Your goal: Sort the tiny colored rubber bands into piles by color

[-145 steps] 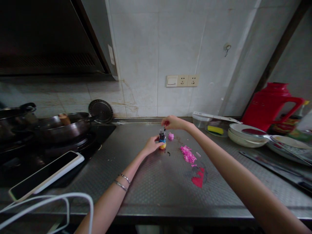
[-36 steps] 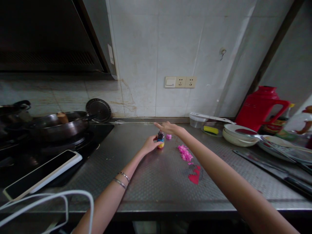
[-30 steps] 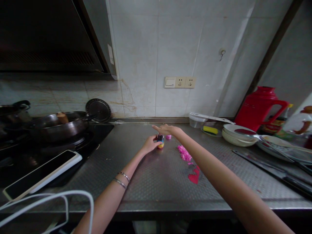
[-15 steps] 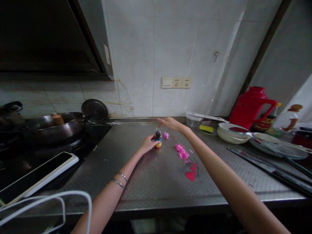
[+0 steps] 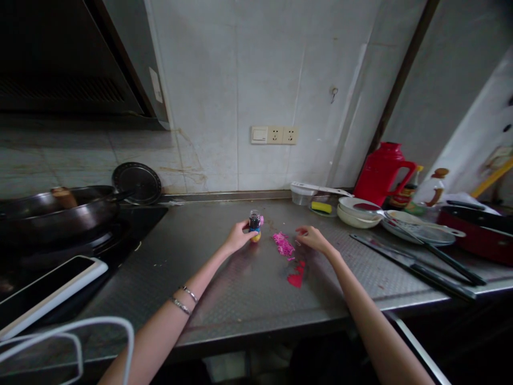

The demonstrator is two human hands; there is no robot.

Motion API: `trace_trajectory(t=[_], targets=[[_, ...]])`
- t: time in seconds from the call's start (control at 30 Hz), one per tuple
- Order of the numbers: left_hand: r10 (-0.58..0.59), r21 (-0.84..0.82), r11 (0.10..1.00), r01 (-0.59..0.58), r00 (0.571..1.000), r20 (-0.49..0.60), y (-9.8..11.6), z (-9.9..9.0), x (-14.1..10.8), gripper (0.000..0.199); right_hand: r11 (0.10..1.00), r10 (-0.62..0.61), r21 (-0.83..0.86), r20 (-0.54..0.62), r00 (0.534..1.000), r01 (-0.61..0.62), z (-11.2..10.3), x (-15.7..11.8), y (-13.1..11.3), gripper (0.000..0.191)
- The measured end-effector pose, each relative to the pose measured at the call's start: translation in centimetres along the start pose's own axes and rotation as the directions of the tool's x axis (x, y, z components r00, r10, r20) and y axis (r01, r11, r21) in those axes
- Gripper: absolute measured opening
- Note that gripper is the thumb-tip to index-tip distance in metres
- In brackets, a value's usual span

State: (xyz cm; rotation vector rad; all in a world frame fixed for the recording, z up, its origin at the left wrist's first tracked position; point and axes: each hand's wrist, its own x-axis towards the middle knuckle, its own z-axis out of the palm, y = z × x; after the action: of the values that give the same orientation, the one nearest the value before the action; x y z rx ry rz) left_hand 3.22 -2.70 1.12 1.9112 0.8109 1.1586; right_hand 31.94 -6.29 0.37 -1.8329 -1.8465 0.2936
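Near the middle of the steel counter, my left hand is wrapped round a small glass jar, dark at the top with a blue and yellow lower part. The jar stands upright and looks uncapped. A small pink object shows just behind its right side. My right hand is low over the counter, right of a pile of pink shreds, its fingers bent near a small pale clip-like piece. Whether the fingertips hold anything is too small to tell. Red cut pieces lie nearer the front edge.
Left are a pan on the stove and a phone-like device with white cables. At right stand a red flask, bowls, a yellow sponge, a plastic tub, long black-handled utensils and a red pot.
My right hand has moved from above the jar down and right to the counter beside the pink shreds. My left hand still holds the jar. The view has turned slightly right.
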Motion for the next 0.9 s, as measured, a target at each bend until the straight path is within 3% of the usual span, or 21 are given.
trace_trajectory(t=[0.47,0.73,0.9], targets=[[-0.02,0.067,0.998,0.02,1.0,0.003,0.6,1.2,-0.7,0.035,0.984,-0.147,0.1,0.014,0.989,0.145,0.7,-1.0,0.5,0.038],[-0.037,0.04,0.999,0.037,0.999,0.019,0.4,1.1,-0.7,0.036,0.934,-0.244,0.267,-0.011,0.97,0.238,0.2,-1.6,-1.6,0.035],[-0.033,0.026,0.999,0.032,0.999,0.023,0.3,1.1,-0.7,0.036,0.939,-0.279,0.22,0.037,0.96,0.264,0.1,-1.9,-2.1,0.035]])
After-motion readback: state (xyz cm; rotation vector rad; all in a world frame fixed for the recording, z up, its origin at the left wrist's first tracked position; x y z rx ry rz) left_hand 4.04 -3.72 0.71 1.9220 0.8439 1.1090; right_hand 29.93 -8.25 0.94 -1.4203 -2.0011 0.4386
